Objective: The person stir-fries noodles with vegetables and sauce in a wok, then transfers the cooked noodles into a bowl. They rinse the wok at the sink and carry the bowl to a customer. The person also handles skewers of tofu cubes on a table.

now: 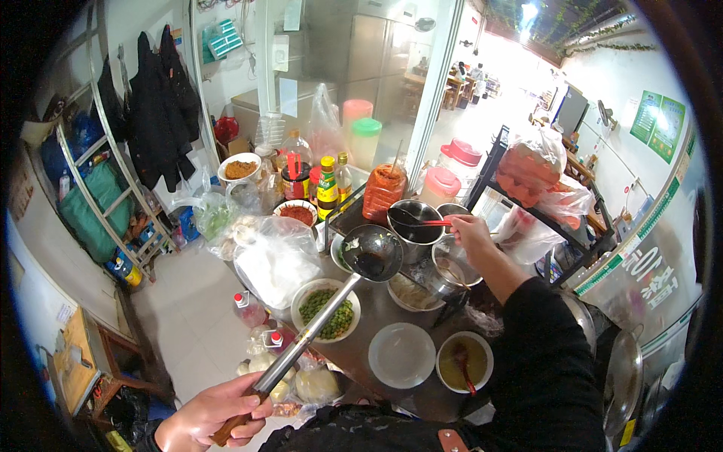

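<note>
My left hand (217,415) is closed round the wooden handle of a long metal ladle (372,253), whose bowl holds dark liquid and a few pale and green bits. With my right hand (470,230) I grip a spoon by its red handle (432,223); its dark end is inside a metal pot (416,236) of dark contents. The ladle's bowl is just left of that pot. Beneath the ladle's shaft stands a white bowl of chopped green vegetables (325,312). A jar of red chili paste (384,192) is behind the pot.
An empty-looking white bowl (401,356) and a bowl of yellowish liquid (464,364) with a spoon stand near me. Sauce bottles (327,189), a bowl of red seasoning (295,213) and plastic bags (277,254) crowd the left. A black rack (486,161) rises at right.
</note>
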Tool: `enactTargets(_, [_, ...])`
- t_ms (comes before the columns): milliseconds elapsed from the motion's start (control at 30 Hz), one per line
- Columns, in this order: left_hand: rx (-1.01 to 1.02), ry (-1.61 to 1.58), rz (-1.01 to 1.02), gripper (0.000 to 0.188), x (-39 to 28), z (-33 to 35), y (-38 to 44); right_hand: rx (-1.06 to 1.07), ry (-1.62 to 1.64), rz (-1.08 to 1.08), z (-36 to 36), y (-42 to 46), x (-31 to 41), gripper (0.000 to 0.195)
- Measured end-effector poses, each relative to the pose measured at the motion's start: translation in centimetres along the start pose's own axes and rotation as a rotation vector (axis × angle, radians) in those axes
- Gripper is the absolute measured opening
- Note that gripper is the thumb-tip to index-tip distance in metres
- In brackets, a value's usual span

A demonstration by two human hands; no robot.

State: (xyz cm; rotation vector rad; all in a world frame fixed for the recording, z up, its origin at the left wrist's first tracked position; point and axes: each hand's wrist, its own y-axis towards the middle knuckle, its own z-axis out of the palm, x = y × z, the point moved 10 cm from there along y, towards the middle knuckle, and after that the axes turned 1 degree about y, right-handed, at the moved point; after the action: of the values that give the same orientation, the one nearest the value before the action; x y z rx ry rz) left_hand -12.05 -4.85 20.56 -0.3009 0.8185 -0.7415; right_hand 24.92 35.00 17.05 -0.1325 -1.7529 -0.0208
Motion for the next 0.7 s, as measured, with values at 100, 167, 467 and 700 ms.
enactTargets(100, [0.022, 0.017, -0.016, 0.056, -0.2, 0.0, 0.9, 0.099, -0.084, -0.069, 0.9, -3.0, 1.9, 0.021])
enactTargets(167, [0.026, 0.031, -0.020, 0.055, -0.3, -0.2, 1.5, 0.089, -0.372, -0.434, 2.1, -5.1, 4.5, 0.019])
enactTargets(467, [-0.008, 0.002, -0.003, 0.064, -0.5, -0.4, 1.8, 0.133, -0.957, -1.207, 7.6, -14.8, 13.4, 0.013])
enactTargets(700, [-0.038, 0.005, -0.016, 0.069, -0.5, -0.3, 0.4, 0.179, -0.981, -0.575, 2.9, -0.8, 6.4, 0.020])
